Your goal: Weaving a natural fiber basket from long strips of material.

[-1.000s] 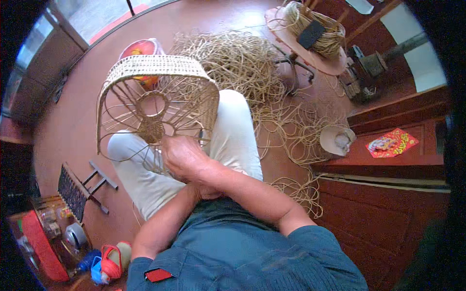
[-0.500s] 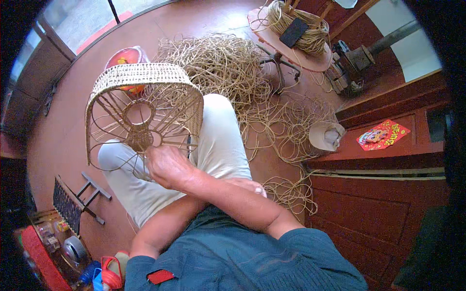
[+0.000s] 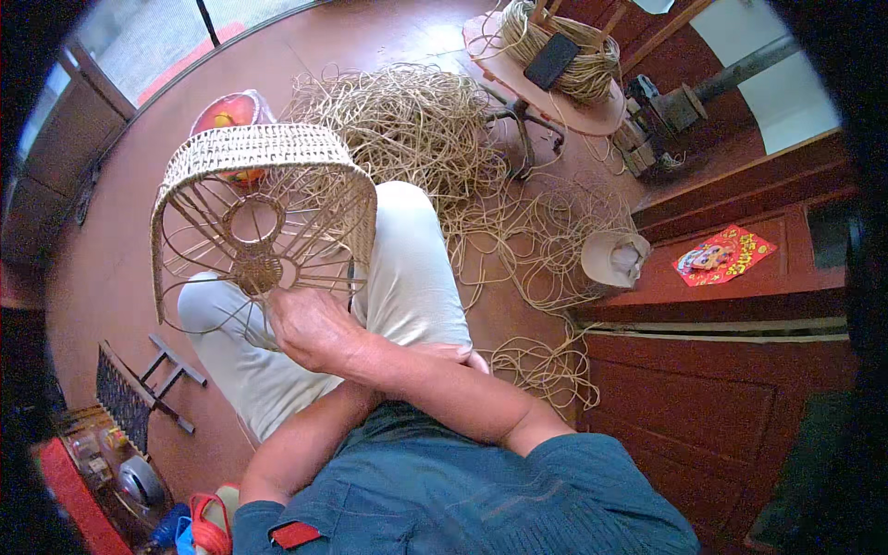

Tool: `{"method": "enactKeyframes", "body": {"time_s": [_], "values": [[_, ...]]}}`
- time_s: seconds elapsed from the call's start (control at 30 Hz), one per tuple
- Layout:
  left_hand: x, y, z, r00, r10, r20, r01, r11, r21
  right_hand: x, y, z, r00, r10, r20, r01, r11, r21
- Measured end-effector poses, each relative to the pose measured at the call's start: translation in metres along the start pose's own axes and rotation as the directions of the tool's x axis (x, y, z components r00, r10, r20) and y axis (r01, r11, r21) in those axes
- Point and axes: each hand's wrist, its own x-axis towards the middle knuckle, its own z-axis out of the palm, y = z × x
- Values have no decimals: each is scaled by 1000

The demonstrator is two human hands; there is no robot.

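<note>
An unfinished-looking wicker basket (image 3: pixel 264 146) rests over my knees, its woven band arching at the top. Inside it, loose spokes run to a woven ring and a tightly woven knot (image 3: pixel 257 274). My right hand (image 3: pixel 314 331) crosses to the left and is closed at the lower edge of that knot, its fingertips hidden behind the hand. Beneath my right forearm, my left arm crosses the other way. The left hand (image 3: pixel 467 356) lies by my right thigh, with only part of its fingers showing; whether it grips anything is hidden.
A big tangle of cane strands (image 3: pixel 407 129) covers the floor ahead, trailing right to a pale hat-like container (image 3: pixel 614 258). A coil of cane (image 3: pixel 587 74) and a dark phone (image 3: pixel 552 61) lie on a stool. A red bowl (image 3: pixel 227 111) stands behind the basket; a red cabinet is at right.
The whole view has shifted slightly, so most things sit a little further left. My left hand has moved slightly in toward my right forearm; my right hand stays at the woven knot.
</note>
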Motion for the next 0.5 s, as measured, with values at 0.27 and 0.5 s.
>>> {"method": "enactKeyframes", "body": {"time_s": [0.27,0.5], "values": [[-115,76,82,660,163,-733,379,770,513,-2,57,5,957,-282,-64,289,942,170],[-153,91,105,-199,758,-621,129,649,750,-3,26,-32,923,121,366,-349,668,658]]}}
